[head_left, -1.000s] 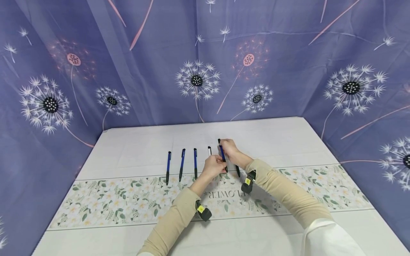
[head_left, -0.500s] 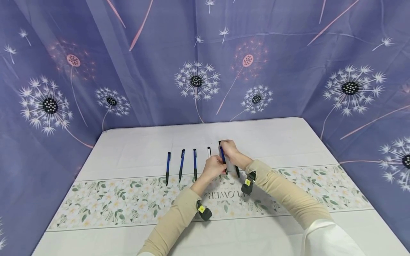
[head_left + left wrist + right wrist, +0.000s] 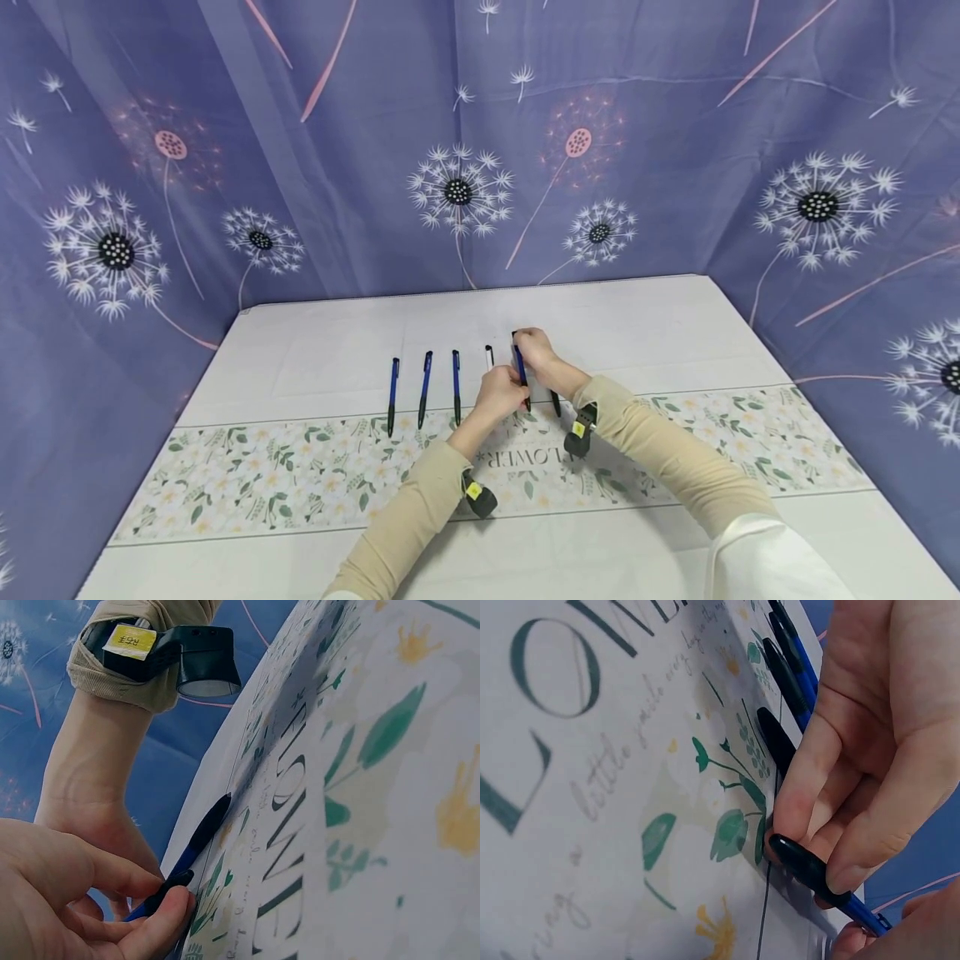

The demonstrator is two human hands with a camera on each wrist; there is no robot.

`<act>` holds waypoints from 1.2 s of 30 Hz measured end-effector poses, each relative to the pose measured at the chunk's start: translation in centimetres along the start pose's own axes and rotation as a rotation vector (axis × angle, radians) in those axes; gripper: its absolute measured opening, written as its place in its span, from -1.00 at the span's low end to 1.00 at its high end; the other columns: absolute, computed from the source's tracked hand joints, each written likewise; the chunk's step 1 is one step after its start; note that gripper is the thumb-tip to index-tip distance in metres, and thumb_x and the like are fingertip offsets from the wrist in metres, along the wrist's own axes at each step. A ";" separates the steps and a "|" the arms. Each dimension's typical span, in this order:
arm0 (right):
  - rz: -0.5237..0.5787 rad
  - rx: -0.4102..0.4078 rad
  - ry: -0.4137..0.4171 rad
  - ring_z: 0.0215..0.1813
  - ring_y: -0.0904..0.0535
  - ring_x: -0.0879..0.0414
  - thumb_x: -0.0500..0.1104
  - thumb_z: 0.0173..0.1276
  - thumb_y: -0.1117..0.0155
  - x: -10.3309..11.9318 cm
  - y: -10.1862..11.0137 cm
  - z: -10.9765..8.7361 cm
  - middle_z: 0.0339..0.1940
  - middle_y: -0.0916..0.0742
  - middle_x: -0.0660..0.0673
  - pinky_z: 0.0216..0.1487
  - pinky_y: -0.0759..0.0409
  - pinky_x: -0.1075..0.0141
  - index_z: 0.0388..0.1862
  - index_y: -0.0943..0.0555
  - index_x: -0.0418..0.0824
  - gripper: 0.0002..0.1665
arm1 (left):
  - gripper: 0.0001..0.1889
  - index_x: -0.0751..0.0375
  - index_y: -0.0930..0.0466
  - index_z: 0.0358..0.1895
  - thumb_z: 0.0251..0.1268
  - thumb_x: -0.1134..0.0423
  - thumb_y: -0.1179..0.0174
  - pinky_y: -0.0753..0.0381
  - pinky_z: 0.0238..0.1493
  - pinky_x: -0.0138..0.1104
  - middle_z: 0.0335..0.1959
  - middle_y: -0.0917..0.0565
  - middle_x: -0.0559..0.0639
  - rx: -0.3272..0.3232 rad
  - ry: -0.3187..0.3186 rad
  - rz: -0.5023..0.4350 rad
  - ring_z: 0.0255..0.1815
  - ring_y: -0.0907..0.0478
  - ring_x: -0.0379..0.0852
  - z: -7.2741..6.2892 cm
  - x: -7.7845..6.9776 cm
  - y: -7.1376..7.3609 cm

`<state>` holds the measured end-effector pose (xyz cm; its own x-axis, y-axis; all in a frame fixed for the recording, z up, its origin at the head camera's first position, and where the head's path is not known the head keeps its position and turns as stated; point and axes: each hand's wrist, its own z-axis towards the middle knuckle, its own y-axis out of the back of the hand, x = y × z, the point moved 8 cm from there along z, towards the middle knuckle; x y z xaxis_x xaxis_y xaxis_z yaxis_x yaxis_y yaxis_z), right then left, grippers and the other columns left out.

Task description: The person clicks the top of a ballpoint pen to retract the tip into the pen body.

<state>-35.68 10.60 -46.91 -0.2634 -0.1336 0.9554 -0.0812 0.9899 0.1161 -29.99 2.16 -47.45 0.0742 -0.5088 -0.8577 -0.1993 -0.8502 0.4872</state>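
Observation:
A blue pen [image 3: 521,367] with a black grip is held between both hands in the head view. My left hand [image 3: 501,393] pinches its black tip end between thumb and finger, as the right wrist view shows on the black grip [image 3: 806,864]. Nearer the far end, my right hand [image 3: 537,350] holds the same pen. Left of the hands, a white pen [image 3: 490,356] is partly covered by the left hand. On the other side lies a pen [image 3: 556,403] mostly hidden under the right hand; its dark tip [image 3: 208,827] shows in the left wrist view.
Three blue pens, the nearest one [image 3: 456,387] included, lie roughly parallel to the left. The white table [image 3: 300,350] carries a printed floral band [image 3: 277,475] with lettering. A purple dandelion curtain [image 3: 360,167] encloses the back and sides.
The held pen has shifted slightly toward the person, its tip end a little lower in the head view. Both hands keep their hold, and the other pens lie as before.

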 end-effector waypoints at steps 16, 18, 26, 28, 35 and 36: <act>-0.082 0.020 -0.008 -0.66 -0.21 0.19 -0.36 0.31 0.19 -0.3 -0.4 0.0 -0.79 -0.28 0.08 -0.45 -0.27 0.34 -0.66 -0.16 -0.11 -0.65 | -0.93 0.38 -0.59 -0.37 0.09 0.48 -0.13 -0.37 -0.70 -0.48 -0.74 -0.57 0.00 -0.012 -0.020 0.088 -0.73 -0.52 -0.15 0.1 -0.2 0.4; -0.100 0.021 -0.013 -0.65 -0.23 0.18 -0.35 0.32 0.19 -0.3 -0.5 0.0 -0.78 -0.30 0.06 -0.45 -0.28 0.34 -0.66 -0.17 -0.12 -0.66 | -0.95 0.37 -0.58 -0.39 0.10 0.48 -0.13 -0.35 -0.72 -0.48 -0.77 -0.53 -0.04 -0.012 -0.022 0.094 -0.75 -0.48 -0.16 0.2 -0.2 0.4; -0.165 0.009 -0.020 -0.66 -0.20 0.20 -0.31 0.36 0.20 -0.6 -0.5 -0.1 -0.77 -0.29 0.06 -0.46 -0.27 0.33 -0.63 -0.21 -0.13 -0.67 | -0.89 0.24 -0.48 -0.51 0.09 0.49 -0.14 -0.29 -0.75 -0.45 -0.75 -0.49 -0.03 -0.019 0.004 0.120 -0.77 -0.38 -0.17 0.4 0.0 0.2; -0.184 -0.002 -0.017 -0.69 -0.16 0.22 -0.33 0.33 0.20 -0.5 -0.3 -0.1 -0.78 -0.27 0.07 -0.52 -0.23 0.37 -0.66 -0.20 -0.13 -0.66 | -0.88 0.22 -0.45 -0.50 0.08 0.49 -0.14 -0.28 -0.73 -0.45 -0.71 -0.46 -0.04 -0.024 0.012 0.141 -0.74 -0.35 -0.15 0.4 -0.1 0.2; -0.258 -0.022 -0.033 -0.69 -0.10 0.20 -0.29 0.35 0.18 -0.5 0.0 -0.4 -0.80 -0.22 0.06 -0.57 -0.22 0.40 -0.73 -0.17 -0.12 -0.60 | -0.93 0.28 -0.52 -0.42 0.01 0.50 -0.15 -0.29 -0.71 -0.45 -0.64 -0.48 -0.01 -0.047 -0.001 0.175 -0.69 -0.37 -0.13 0.3 -0.3 0.3; -0.262 -0.021 -0.035 -0.68 -0.09 0.19 -0.28 0.36 0.18 -0.4 0.0 -0.4 -0.79 -0.21 0.05 -0.55 -0.23 0.39 -0.73 -0.16 -0.12 -0.59 | -0.92 0.29 -0.53 -0.42 0.01 0.50 -0.16 -0.30 -0.71 -0.45 -0.64 -0.49 0.00 -0.049 -0.002 0.172 -0.69 -0.37 -0.13 0.3 -0.4 0.3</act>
<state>-35.16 10.63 -47.23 -0.2691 -0.3870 0.8819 -0.1317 0.9219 0.3644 -30.39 2.09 -47.02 0.0415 -0.6469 -0.7615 -0.1610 -0.7565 0.6339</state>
